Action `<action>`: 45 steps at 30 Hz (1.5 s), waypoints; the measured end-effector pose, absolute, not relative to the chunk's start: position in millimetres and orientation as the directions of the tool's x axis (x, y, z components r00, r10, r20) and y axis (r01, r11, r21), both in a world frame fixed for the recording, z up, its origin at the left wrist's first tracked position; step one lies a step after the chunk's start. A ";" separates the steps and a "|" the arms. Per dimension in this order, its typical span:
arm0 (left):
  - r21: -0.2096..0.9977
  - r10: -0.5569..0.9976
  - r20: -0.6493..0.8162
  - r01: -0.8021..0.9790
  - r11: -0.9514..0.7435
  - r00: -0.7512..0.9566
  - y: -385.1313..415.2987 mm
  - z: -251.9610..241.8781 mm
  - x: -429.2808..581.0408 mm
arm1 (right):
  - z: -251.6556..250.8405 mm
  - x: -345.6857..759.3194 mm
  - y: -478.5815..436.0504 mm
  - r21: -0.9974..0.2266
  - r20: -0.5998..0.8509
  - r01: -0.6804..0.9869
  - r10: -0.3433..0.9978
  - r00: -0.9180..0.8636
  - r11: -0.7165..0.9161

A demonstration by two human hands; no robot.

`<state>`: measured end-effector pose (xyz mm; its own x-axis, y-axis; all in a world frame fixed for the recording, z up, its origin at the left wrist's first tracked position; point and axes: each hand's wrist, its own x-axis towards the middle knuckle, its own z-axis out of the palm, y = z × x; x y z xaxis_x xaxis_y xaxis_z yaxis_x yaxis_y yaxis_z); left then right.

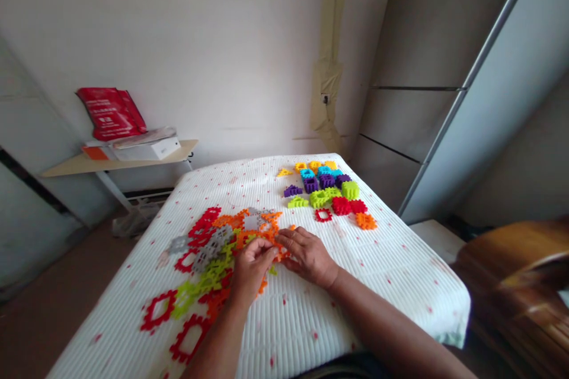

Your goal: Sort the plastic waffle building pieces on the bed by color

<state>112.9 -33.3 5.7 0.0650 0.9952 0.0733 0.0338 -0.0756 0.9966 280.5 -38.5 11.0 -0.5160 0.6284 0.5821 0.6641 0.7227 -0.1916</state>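
Observation:
My left hand [254, 259] is closed in a pinch above a pile of flat, notched plastic building pieces. Beside its fingertips, an orange notched building piece [283, 253] shows between my two hands. My right hand [310, 256] bends its fingers round the other side of that piece, and they partly hide it. Under and left of my hands lie loose red frames [159, 310], lime green pieces [214, 275], grey pieces [213, 247] and orange pieces [231, 219].
Pieces stacked by colour stand at the far right: yellow [315, 166], blue [324, 171], purple [326, 180], lime [350, 190], red [341, 206] and orange [365, 221]. A quilted white cloth [382, 302] covers the table. A side table [66, 169] holds a red bag [111, 113] and boxes.

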 end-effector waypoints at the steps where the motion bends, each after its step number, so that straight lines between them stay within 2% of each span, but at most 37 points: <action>1: 0.995 0.995 0.087 0.046 -0.090 0.053 -33.5 5.4 113.3 | 10.6 283.6 -37.9 -0.208 0.578 0.666 0.639 -0.507 0.716; 7: 0.983 0.988 0.155 0.095 -0.157 0.025 -31.9 2.5 112.1 | 12.6 326.3 -37.9 -0.315 0.452 0.775 0.805 -0.385 0.548; 15: 0.954 0.969 0.238 0.172 -0.245 0.064 -31.8 0.1 111.6 | 15.7 388.3 -47.0 -0.228 0.227 0.954 0.963 -0.144 0.196; 19: 0.948 0.968 0.247 0.193 -0.252 0.054 -32.7 1.2 111.1 | 17.4 398.0 -47.4 -0.191 0.166 0.972 0.980 -0.106 0.137; 23: 0.947 0.967 0.251 0.196 -0.255 0.046 -31.9 1.2 110.0 | 15.4 402.9 -46.7 -0.135 0.171 0.980 0.978 -0.123 0.147; 32: 0.948 0.971 0.230 0.212 -0.237 0.058 -29.4 -4.6 107.5 | 4.8 408.5 -48.2 -0.135 0.179 0.990 0.982 0.066 -0.042; 36: 0.948 0.969 0.242 0.204 -0.245 0.037 -28.3 -7.6 105.5 | 7.4 412.6 -51.9 -0.141 0.293 0.989 0.952 0.091 -0.051; 40: 0.941 0.964 0.264 0.211 -0.263 0.025 -28.3 -7.4 104.3 | 15.2 427.4 -54.8 -0.130 0.389 0.980 0.902 0.188 -0.148; 45: 0.934 0.962 0.269 0.232 -0.273 0.053 -27.8 -9.0 103.6 | 8.8 450.1 -52.5 -0.127 0.337 0.975 0.917 0.214 -0.181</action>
<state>103.6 -27.8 -9.0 0.0532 0.9618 0.2685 0.2316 -0.2735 0.9336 450.1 -52.5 8.8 0.2142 0.9169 0.3367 0.9752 -0.1810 -0.1274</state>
